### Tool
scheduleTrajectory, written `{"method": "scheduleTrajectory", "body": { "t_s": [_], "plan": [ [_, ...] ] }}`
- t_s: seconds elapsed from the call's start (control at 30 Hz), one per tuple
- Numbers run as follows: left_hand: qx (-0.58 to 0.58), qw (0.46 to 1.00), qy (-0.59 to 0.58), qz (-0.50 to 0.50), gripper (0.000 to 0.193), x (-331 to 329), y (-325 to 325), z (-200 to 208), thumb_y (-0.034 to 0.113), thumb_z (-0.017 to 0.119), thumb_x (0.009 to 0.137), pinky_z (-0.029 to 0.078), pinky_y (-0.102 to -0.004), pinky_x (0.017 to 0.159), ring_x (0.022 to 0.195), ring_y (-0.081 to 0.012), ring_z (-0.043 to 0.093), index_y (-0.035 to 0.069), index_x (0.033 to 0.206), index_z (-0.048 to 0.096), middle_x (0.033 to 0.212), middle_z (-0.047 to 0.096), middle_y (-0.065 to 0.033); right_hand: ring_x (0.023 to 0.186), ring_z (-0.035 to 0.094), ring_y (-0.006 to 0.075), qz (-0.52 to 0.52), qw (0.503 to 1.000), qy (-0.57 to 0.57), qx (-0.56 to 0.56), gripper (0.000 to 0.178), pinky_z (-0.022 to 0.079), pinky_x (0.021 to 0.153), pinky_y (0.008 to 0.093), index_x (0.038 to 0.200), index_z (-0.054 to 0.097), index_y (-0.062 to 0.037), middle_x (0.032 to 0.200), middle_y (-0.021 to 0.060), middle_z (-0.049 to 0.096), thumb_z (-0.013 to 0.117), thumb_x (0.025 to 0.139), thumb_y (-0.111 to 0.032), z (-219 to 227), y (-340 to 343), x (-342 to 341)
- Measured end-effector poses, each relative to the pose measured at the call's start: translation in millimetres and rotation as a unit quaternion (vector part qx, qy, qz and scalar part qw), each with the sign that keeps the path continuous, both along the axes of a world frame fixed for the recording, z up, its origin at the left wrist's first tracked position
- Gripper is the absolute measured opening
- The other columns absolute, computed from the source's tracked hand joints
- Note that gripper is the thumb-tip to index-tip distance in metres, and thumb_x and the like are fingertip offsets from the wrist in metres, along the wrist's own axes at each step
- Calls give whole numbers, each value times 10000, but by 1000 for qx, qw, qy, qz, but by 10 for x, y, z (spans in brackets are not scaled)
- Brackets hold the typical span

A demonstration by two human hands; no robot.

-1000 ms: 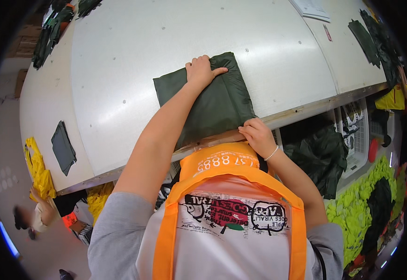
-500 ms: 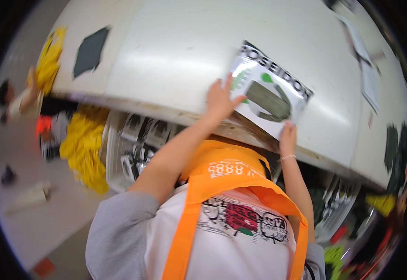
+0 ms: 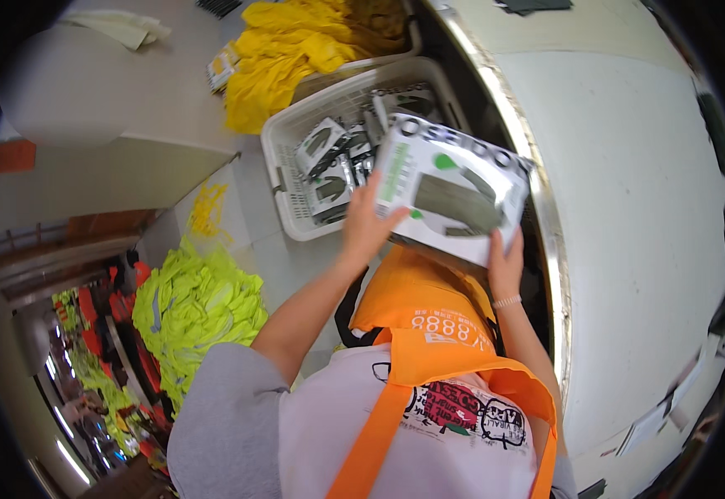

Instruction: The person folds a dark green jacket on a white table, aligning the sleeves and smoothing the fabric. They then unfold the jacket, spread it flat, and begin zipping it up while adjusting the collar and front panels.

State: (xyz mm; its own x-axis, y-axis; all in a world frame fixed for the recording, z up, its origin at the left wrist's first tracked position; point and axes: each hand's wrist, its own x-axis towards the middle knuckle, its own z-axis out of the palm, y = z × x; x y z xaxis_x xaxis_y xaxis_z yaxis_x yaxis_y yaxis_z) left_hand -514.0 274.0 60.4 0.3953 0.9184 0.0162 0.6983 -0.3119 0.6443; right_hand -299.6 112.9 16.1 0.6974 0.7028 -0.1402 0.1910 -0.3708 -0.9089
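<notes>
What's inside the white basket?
The basket holds several white-and-black packages. Anything beneath them, and the part hidden behind the held package, can't be seen.

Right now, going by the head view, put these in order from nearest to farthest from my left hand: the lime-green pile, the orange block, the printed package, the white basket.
1. Printed package: its left edge is in your left hand.
2. White basket: just beyond that hand.
3. Lime-green pile: lower left.
4. Orange block: far left.
</notes>
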Motion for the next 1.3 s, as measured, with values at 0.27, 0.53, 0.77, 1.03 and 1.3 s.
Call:
{"method": "scheduleTrajectory", "body": {
  "t_s": [0.27, 0.53, 0.77, 1.03, 1.3],
  "plan": [
    [-193, 948, 212, 135, 807, -2093, 1102, -951, 610, 547, 802, 348, -475, 1016, 1235, -379, 448, 54, 1371, 414, 1330, 467, -246, 1050, 583, 384, 409, 873, 9, -264, 583, 467, 891, 403, 1307, 449, 28, 1152, 239, 598, 563, 879, -351, -406, 1512, -1497],
    [-329, 887, 282, -157, 628, -1388, 427, -1548, 503, 562, 846, 420, -392, 967, 1138, -335, 549, -5, 1215, 562, 1195, 588, -213, 916, 652, 296, 29, 960, 145, -236, 356, 498, 825, 357, 1103, 623, -23, 982, 180, 672, 597, 864, -286, -1096, -410, -1206],
    [-177, 866, 211, -417, 445, 193, -572, -1205, 313, 606, 874, 443, -369, 934, 1089, -290, 586, -5, 1184, 580, 1153, 616, -192, 692, 647, 182, -365, 877, 158, -269, 220, 508, 645, 302, 1010, 632, -9, 816, 105, 676, 544, 905, -182, -1713, -2988, -1734],
    [208, 708, -19, -675, 540, 2012, -3628, -731, 186, 645, 839, 305, -447, 1057, 1289, -367, 369, 39, 1317, 440, 1369, 422, -198, 623, 633, 176, -589, 703, 362, -168, 202, 498, 606, 308, 922, 654, -32, 753, 83, 653, 593, 850, -210, -2848, -5115, -3513],
    [404, 660, 51, -631, 666, 2814, -5513, -1142, 525, 410, 908, 188, -526, 1098, 1373, -346, 257, 145, 1445, 311, 1486, 296, -142, 899, 601, 366, -479, 733, 213, -434, 205, 510, 797, 423, 910, 632, 1, 958, 189, 593, 542, 860, -177, -3600, -7751, -3202]
  ]
}}
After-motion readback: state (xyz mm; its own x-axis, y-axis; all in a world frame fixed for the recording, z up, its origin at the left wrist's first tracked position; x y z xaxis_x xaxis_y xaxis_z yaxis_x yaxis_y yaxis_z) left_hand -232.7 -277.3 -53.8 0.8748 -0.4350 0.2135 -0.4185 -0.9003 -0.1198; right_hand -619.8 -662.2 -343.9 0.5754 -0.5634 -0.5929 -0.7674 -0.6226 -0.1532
